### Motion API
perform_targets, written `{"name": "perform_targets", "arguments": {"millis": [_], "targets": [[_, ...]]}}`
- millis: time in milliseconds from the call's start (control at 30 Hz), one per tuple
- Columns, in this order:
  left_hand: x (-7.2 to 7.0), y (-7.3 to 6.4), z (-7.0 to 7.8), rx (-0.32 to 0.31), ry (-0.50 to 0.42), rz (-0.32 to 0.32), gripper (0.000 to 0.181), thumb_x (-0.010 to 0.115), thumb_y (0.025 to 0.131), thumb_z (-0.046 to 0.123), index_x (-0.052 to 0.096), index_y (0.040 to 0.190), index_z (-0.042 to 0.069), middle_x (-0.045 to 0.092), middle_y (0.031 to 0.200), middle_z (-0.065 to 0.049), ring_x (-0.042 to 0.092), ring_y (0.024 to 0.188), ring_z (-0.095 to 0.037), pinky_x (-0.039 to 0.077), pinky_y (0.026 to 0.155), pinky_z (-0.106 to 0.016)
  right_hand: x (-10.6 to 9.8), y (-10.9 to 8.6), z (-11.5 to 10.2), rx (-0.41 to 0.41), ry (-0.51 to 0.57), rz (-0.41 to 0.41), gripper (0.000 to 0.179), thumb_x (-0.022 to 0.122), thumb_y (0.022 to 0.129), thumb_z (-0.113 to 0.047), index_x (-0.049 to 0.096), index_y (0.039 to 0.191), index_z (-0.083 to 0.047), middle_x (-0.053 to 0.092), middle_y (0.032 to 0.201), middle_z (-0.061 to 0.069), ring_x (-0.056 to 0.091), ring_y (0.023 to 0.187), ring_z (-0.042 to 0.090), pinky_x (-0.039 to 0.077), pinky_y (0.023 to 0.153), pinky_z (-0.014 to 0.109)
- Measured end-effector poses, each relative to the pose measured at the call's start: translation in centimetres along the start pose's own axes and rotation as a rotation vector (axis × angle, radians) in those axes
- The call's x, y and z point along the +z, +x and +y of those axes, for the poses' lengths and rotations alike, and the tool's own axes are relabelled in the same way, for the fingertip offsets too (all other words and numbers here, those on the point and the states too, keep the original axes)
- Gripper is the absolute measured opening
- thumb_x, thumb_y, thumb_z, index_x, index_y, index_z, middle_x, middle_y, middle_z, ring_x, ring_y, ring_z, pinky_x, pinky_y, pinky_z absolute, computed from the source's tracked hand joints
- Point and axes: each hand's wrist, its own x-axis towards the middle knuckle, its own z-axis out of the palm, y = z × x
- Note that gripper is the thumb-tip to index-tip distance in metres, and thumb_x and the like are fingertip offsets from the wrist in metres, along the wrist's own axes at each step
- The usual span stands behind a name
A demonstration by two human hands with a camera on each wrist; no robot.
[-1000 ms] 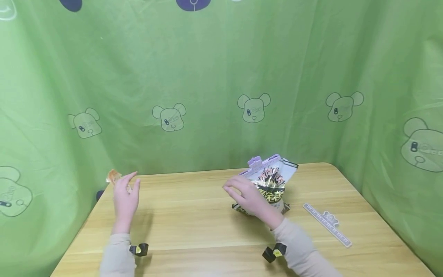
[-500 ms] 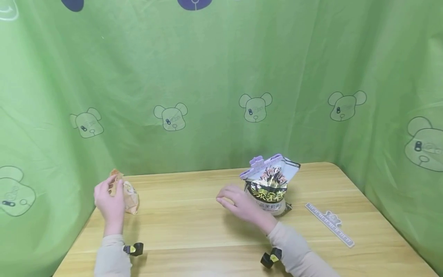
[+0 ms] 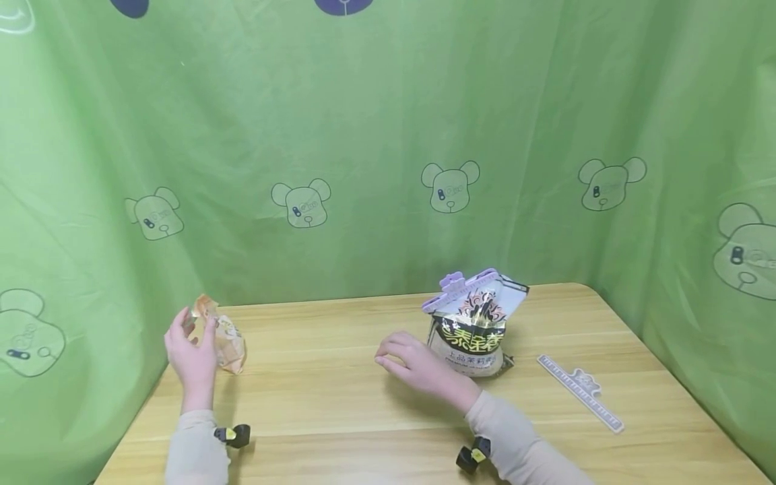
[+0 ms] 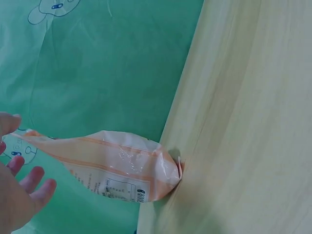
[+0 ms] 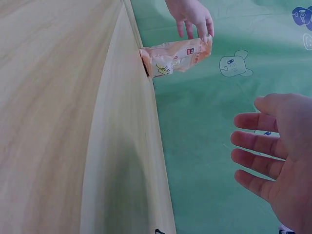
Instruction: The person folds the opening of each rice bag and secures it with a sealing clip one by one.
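Well to the L of the foil bag [image 3: 467, 340], near the L edge of the desk [image 3: 315, 384], the orange bag [image 3: 232, 347] stands on end, base on the wood, printed label in the L wrist cam. The left hand [image 3: 192, 360] is at its top, further L of the foil bag: fingers slightly bent, thumb apart from the rest, so not clenched; can't tell whether a fingertip touches the wrapper.

Just in front & slightly L of the foil bag is the right hand [image 3: 418, 364], covering a bit of its lower L side in the head view. Its fingers are parted & relaxed, w/ nothing in them.

On top of the foil bag sits a purple clip [image 3: 463, 289], tilted, gripping the folded edge. To the R of the foil bag & nearer the person, a grey clip [image 3: 580, 392] w/ ruler-like marks lies flat, slanted, apart from it. Behind the foil bag hangs a green curtain [image 3: 364, 101] w/ printed bear heads [image 3: 450, 190].
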Motion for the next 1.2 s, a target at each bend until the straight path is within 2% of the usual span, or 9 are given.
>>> {"name": "perform_targets", "arguments": {"millis": [167,300,567,800,933,1200], "targets": [[-0.1,0.3,-0.3,-0.04,-0.037,-0.034,0.049,0.058,0.086,0.025,0.04,0.131,0.023,0.047,0.125,-0.01,0.051,0.112,-0.029,0.045,0.093,-0.041,0.3,-0.1,0.1,0.017,0.008,-0.022,0.023,0.048,0.091,-0.036,0.063,0.1,-0.022,0.06,0.107,-0.008,0.052,0.106,0.008,0.045,0.095,0.031],[-0.1,0.5,-0.5,-0.052,-0.029,-0.053,0.048,0.056,0.087,0.026,0.039,0.132,0.024,0.051,0.125,-0.01,0.053,0.111,-0.027,0.046,0.094,-0.037,0.9,-0.1,0.2,0.02,0.01,-0.049,0.025,0.046,0.091,-0.037,0.063,0.101,-0.022,0.06,0.108,-0.007,0.052,0.106,0.009,0.045,0.095,0.032],[-0.1,0.6,-0.7,-0.05,0.032,-0.015,0.038,0.052,0.09,0.026,0.046,0.127,0.02,0.059,0.118,-0.011,0.059,0.101,-0.026,0.051,0.085,-0.033,2.2,0.2,0.7,-0.001,0.015,-0.081,0.028,0.042,0.093,-0.039,0.062,0.102,-0.022,0.059,0.107,-0.008,0.054,0.103,0.009,0.046,0.093,0.032],[-0.6,1.1,-0.6,-0.035,0.024,-0.022,0.033,0.047,0.092,0.019,0.049,0.125,0.021,0.058,0.12,-0.016,0.057,0.106,-0.029,0.049,0.091,-0.035,3.1,1.2,1.1,0.004,0.034,-0.094,0.028,0.044,0.092,-0.037,0.063,0.101,-0.019,0.061,0.105,-0.006,0.055,0.102,0.009,0.046,0.093,0.031],[-0.9,1.5,-0.8,-0.029,0.041,-0.035,0.034,0.047,0.092,0.015,0.05,0.125,0.023,0.057,0.121,-0.015,0.057,0.107,-0.029,0.048,0.091,-0.038,3.6,2.0,1.2,-0.006,0.055,-0.083,0.025,0.047,0.091,-0.035,0.064,0.098,-0.018,0.063,0.102,-0.005,0.056,0.101,0.01,0.046,0.093,0.03],[-1.3,1.9,-1.4,-0.035,0.053,-0.078,0.031,0.046,0.092,0.017,0.052,0.123,0.021,0.052,0.128,-0.011,0.052,0.117,-0.026,0.045,0.095,-0.036,4.7,3.5,0.4,-0.025,0.14,-0.095,0.026,0.047,0.091,-0.035,0.065,0.098,-0.017,0.064,0.1,-0.005,0.057,0.097,0.009,0.046,0.092,0.029]]}}
